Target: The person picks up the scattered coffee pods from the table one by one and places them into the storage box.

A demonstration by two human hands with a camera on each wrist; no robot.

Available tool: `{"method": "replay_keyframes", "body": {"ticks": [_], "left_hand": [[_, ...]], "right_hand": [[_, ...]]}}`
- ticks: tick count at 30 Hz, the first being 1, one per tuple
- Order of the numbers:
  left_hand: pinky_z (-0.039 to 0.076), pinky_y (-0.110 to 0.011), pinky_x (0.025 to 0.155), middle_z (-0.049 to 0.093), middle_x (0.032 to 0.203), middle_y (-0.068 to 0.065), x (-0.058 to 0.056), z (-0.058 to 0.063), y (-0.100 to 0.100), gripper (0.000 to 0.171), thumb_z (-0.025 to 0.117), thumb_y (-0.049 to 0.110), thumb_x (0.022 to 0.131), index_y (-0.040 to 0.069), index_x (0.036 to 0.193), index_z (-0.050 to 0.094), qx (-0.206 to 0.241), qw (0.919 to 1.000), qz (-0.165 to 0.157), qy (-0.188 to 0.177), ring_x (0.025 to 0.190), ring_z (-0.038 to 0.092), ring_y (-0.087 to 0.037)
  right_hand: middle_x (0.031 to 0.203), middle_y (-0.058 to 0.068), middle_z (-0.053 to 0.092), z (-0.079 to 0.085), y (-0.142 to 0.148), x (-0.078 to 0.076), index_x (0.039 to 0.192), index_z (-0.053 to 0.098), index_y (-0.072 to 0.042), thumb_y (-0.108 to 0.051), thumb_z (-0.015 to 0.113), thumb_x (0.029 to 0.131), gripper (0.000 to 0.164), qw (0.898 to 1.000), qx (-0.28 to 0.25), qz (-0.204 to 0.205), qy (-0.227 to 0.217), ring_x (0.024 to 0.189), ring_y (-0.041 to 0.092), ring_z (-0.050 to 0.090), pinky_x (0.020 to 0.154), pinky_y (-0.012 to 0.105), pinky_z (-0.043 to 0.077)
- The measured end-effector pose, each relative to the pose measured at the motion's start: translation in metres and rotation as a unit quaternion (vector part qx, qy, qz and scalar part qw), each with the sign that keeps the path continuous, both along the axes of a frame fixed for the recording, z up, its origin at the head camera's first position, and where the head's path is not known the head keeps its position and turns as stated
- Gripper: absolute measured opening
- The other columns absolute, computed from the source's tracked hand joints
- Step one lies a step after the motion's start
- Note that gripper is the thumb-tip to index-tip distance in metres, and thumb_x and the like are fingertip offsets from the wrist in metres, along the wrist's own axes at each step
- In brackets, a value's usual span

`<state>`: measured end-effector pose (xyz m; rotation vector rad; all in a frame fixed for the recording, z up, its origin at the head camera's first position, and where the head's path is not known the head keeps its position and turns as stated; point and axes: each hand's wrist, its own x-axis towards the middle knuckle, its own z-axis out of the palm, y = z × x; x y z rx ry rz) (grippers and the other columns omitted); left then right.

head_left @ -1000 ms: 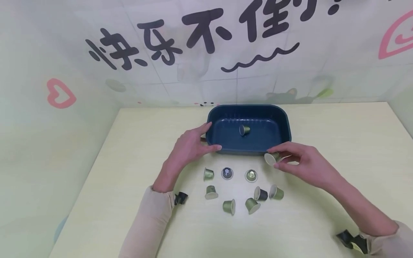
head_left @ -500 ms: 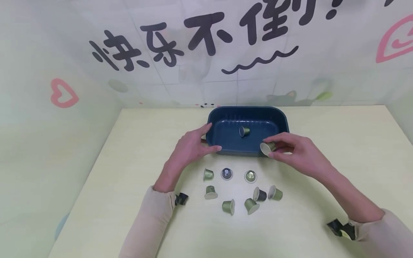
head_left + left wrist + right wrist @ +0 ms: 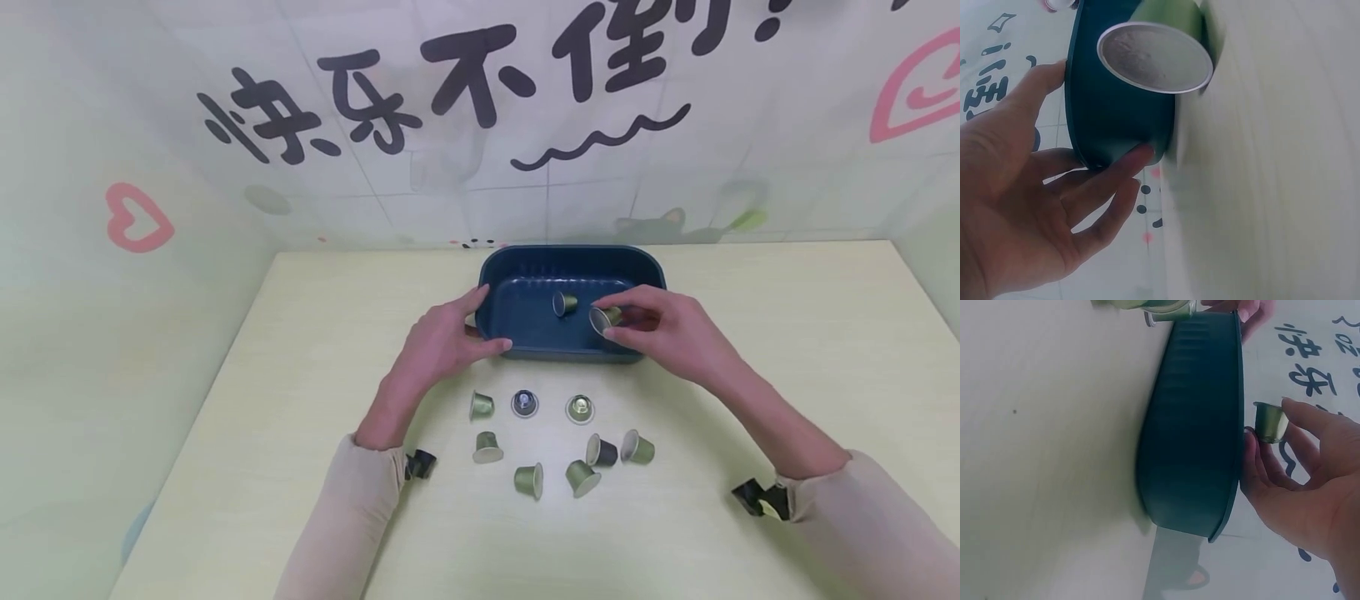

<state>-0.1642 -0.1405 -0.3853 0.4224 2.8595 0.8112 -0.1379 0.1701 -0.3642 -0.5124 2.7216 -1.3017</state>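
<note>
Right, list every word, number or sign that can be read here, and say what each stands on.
"快乐不倒": large black characters on the pale white back wall, the last cut off at the top.
Next mark, same wall: cut off; apparently "!".
Far-right dark stroke, same wall: cut off, unreadable.
Small green capsules, small dark capsules: any lettering too small to read.
Dark blue rectangular dish: none visible.

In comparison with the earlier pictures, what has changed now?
The right hand moved left and forward, carrying the pinched capsule from the near right edge of the blue tray to above its inside; nothing was let go. The left hand, the capsule lying inside and the capsules on the table stayed in place.
</note>
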Motion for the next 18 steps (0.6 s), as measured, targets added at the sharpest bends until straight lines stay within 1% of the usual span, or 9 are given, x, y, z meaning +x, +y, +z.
{"method": "replay_keyframes", "body": {"ticks": [2, 6, 9, 10, 14, 18], "left_hand": [[0.05, -0.031, 0.063, 0.073, 0.1, -0.004, 0.0, 0.0, 0.0, 0.093, 0.079, 0.052, 0.081, 0.014, 0.155, 0.037, 0.0, 1.0, 0.002, 0.0, 0.09, 0.07, -0.014], [0.051, -0.032, 0.063, 0.073, 0.105, -0.006, 0.0, 0.002, 0.001, 0.093, 0.079, 0.053, 0.08, 0.015, 0.154, 0.037, -0.001, 1.0, 0.007, 0.001, 0.091, 0.071, -0.015], [0.05, -0.031, 0.061, 0.073, 0.108, -0.008, -0.001, 0.003, 0.001, 0.093, 0.08, 0.052, 0.08, 0.015, 0.154, 0.038, -0.001, 0.9999, 0.011, 0.002, 0.091, 0.072, -0.015], [0.05, -0.031, 0.061, 0.073, 0.108, -0.008, -0.001, 0.003, 0.001, 0.093, 0.08, 0.051, 0.079, 0.015, 0.154, 0.039, -0.001, 0.9999, 0.012, 0.001, 0.091, 0.072, -0.015], [0.05, -0.03, 0.06, 0.073, 0.106, -0.008, -0.001, 0.005, 0.003, 0.092, 0.08, 0.05, 0.08, 0.014, 0.153, 0.039, -0.001, 0.9999, 0.011, -0.001, 0.09, 0.072, -0.015], [0.051, -0.03, 0.061, 0.073, 0.108, -0.009, -0.001, 0.008, 0.005, 0.093, 0.08, 0.05, 0.079, 0.012, 0.153, 0.039, -0.004, 0.9999, 0.01, -0.002, 0.091, 0.072, -0.016]], "right_hand": [[0.12, 0.005, 0.066, 0.0, -0.001, -0.003, 0.123, 0.071, -0.016, -0.019, 0.073, 0.092, 0.032, 1.0, 0.004, -0.001, -0.001, 0.102, 0.021, 0.069, 0.079, 0.019, 0.053], [0.123, 0.006, 0.065, 0.001, -0.002, -0.01, 0.123, 0.071, -0.017, -0.021, 0.073, 0.092, 0.031, 1.0, 0.008, -0.005, -0.007, 0.101, 0.022, 0.069, 0.081, 0.028, 0.055], [0.125, 0.008, 0.065, 0.0, -0.004, -0.017, 0.122, 0.071, -0.016, -0.019, 0.074, 0.091, 0.031, 1.0, 0.008, -0.011, -0.016, 0.101, 0.023, 0.069, 0.083, 0.037, 0.056], [0.125, 0.009, 0.065, 0.0, -0.004, -0.019, 0.122, 0.071, -0.015, -0.018, 0.074, 0.091, 0.031, 1.0, 0.01, -0.013, -0.018, 0.101, 0.024, 0.069, 0.083, 0.039, 0.056], [0.124, 0.012, 0.065, -0.001, -0.006, -0.027, 0.121, 0.07, -0.012, -0.014, 0.074, 0.091, 0.031, 0.999, 0.014, -0.016, -0.027, 0.101, 0.027, 0.069, 0.082, 0.042, 0.057], [0.12, 0.013, 0.066, -0.003, -0.008, -0.034, 0.121, 0.07, -0.011, -0.014, 0.073, 0.091, 0.03, 0.999, 0.026, -0.017, -0.034, 0.099, 0.026, 0.069, 0.08, 0.042, 0.057]]}}
